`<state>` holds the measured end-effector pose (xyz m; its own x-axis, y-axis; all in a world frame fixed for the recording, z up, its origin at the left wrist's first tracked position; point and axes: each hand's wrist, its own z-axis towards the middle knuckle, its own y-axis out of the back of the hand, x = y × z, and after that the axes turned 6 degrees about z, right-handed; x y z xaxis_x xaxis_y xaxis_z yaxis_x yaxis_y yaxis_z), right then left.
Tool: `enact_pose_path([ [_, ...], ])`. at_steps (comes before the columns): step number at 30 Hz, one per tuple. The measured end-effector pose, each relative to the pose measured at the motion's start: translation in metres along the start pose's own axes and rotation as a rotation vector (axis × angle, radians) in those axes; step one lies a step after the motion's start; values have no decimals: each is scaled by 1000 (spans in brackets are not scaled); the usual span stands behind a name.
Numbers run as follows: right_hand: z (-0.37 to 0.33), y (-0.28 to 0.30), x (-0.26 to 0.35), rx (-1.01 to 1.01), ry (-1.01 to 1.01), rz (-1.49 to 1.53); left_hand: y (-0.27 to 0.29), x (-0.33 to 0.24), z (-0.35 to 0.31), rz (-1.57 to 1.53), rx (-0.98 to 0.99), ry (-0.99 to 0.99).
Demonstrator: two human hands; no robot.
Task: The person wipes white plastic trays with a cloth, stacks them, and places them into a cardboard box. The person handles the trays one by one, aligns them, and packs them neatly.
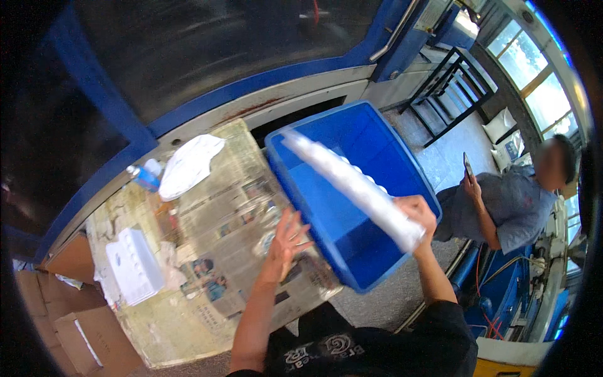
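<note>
My right hand [419, 217] is closed round the near end of a long white plastic piece [352, 182] with a bumpy edge. Motion smears this piece, which slants across the opening of a blue plastic bin [352, 276]. Over the newspaper-covered table [220, 301], close to the bin's left side, my left hand [289, 242] has its fingers spread and holds nothing. A similar white plastic piece [134, 267] with a scalloped edge lies at the table's left.
A white cloth [191, 166] and a small blue bottle [143, 178] lie at the table's far side. Cardboard boxes [94, 336] stand lower left. A large blue-framed machine [207, 103] rises behind. On the right, a person [512, 204] holds a phone; a black metal stand [452, 94] is beyond.
</note>
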<state>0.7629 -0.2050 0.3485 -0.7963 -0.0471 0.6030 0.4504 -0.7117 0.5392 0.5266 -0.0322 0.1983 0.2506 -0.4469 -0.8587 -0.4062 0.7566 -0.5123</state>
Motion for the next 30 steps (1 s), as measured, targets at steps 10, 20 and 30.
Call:
enact_pose_path([
  [10, -85, -142, 295, 694, 411, -136, 44, -171, -265, -392, -588, -201],
  [20, -99, -234, 374, 495, -463, 453, 107, -203, -417, -223, -689, -413],
  [30, -100, -216, 430, 56, 100, 198, 115, -219, -452, -241, -762, -649],
])
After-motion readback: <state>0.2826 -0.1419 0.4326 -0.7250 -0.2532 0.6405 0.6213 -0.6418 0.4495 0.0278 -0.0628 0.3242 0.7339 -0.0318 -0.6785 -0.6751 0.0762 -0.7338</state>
